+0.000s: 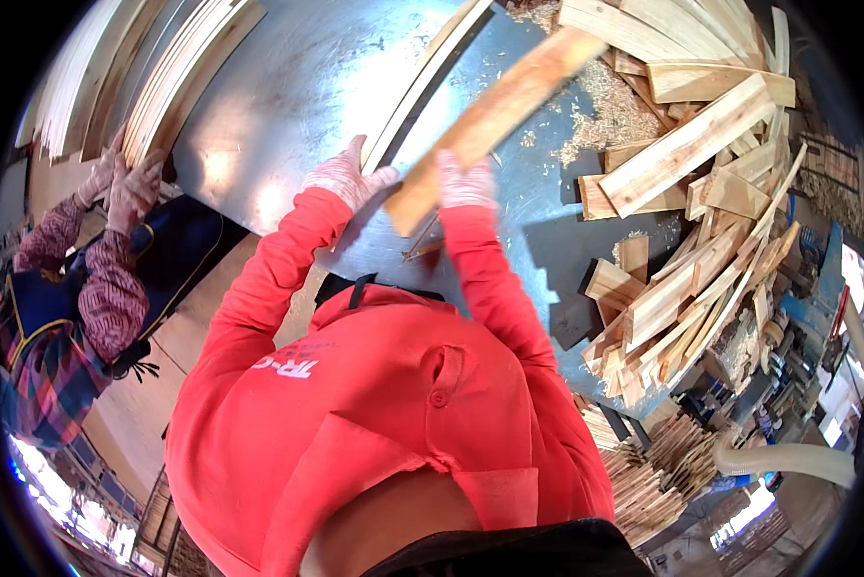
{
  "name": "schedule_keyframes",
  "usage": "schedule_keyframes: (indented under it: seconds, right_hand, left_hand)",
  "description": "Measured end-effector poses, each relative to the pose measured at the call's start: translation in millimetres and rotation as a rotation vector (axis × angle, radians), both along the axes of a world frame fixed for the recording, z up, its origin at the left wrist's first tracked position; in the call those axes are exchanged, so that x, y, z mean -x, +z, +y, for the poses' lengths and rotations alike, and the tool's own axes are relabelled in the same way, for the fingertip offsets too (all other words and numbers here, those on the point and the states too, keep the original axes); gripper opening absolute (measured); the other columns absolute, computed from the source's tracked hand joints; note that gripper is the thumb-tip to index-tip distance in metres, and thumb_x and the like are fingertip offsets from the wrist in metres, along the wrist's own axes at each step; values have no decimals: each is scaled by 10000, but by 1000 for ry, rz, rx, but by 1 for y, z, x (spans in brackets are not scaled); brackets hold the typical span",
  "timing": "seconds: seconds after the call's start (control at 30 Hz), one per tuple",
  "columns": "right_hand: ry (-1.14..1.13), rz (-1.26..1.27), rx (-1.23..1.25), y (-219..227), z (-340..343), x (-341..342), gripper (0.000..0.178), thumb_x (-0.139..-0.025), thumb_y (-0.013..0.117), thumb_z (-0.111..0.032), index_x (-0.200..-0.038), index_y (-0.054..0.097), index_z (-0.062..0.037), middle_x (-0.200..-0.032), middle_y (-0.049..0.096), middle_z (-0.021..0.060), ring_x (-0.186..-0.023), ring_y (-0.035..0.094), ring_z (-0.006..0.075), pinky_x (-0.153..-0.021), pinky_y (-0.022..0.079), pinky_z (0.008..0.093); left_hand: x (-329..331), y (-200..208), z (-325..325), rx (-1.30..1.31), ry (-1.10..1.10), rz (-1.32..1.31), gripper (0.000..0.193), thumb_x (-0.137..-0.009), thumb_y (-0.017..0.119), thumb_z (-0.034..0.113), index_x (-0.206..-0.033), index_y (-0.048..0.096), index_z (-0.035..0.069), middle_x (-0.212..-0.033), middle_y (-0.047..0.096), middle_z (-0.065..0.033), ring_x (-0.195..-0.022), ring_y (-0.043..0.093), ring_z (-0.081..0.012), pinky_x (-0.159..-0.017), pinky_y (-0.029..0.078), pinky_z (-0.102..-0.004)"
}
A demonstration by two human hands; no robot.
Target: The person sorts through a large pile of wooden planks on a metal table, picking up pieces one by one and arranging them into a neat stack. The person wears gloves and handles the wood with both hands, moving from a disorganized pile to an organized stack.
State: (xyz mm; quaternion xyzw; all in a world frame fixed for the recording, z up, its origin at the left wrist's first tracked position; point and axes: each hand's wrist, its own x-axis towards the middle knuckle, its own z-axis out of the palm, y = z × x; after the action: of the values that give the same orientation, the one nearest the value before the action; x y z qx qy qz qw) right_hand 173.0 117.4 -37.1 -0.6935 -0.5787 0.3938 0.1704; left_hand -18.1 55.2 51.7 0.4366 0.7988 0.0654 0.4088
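My right hand [466, 183], in a pale glove, grips the near part of a wooden plank [509, 111]. The plank slants away to the upper right above the metal table and is smeared by motion. My left hand [348, 177], gloved too, is at the near end of a narrow wooden strip [422, 77] lying on the table. Its thumb and fingers are spread around that end; whether they touch it I cannot tell.
Loose boards [687, 144] and offcuts [682, 288] are heaped at the right of the metal table [297, 106], beside sawdust [595, 125]. At the left, a co-worker's gloved hands [129, 188] touch the end of a board stack [187, 77]. A pale hose [788, 462] lies lower right.
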Motion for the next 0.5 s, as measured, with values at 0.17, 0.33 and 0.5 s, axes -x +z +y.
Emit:
schedule_keyframes:
  seconds: [0.17,0.33,0.5]
  right_hand:
    - [636,560,388,47,-4,21,549,-959,487,-473,-1273,550,-27,-1233,581,264,-1179,546,393,-1015,423,395]
    - [65,-664,-544,84,101,-89,871,-849,609,-558,-1459,321,-7,-1478,366,241,-1375,344,376,-1129,295,430]
    - [-343,-792,11,87,159,-175,1261,-675,715,-668,-1533,4,-78,-1552,117,276,-1398,293,398,-1126,309,468]
  left_hand:
    - [-7,33,3,168,-87,13,1205,-670,733,526,-1532,33,57,-1293,518,-290,-1077,611,-399,-924,485,-409]
    - [14,-12,-25,-106,115,-12,966,-725,712,341,-1505,207,76,-1147,616,-278,-1012,634,-401,-882,500,-404]
    - [67,4,-75,-172,120,205,789,-745,697,407,-1425,386,155,-1183,627,-207,-1052,621,-394,-893,493,-447]
